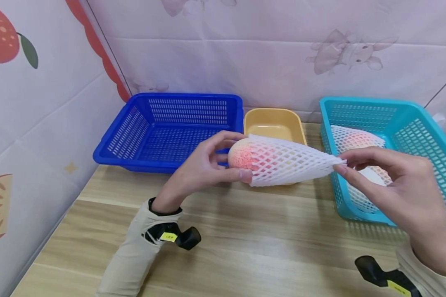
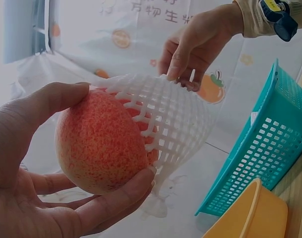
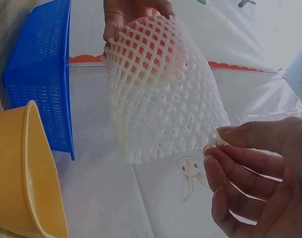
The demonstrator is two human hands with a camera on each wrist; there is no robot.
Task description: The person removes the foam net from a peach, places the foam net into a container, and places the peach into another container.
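Observation:
A red and cream peach [image 2: 99, 144] sits partly inside a white foam net sleeve [image 1: 293, 161]. My left hand [image 1: 212, 165] grips the peach at its bare end, thumb on the near side and fingers behind. Between thumb and forefinger, my right hand [image 1: 397, 181] pinches the far end of the net, which stretches out to the right. In the right wrist view the net [image 3: 166, 109] hangs wide and mostly hollow beyond the peach. Both hands hold it above the table, in front of the yellow tub [image 1: 275, 117].
A blue basket [image 1: 171, 163] with nothing in it stands at the back left. The teal basket [image 1: 342, 198] on the right holds netted peaches [image 1: 357, 138], partly hidden by my right hand. Wood-grain table [image 1: 245, 247] lies underneath, with patterned walls behind and left.

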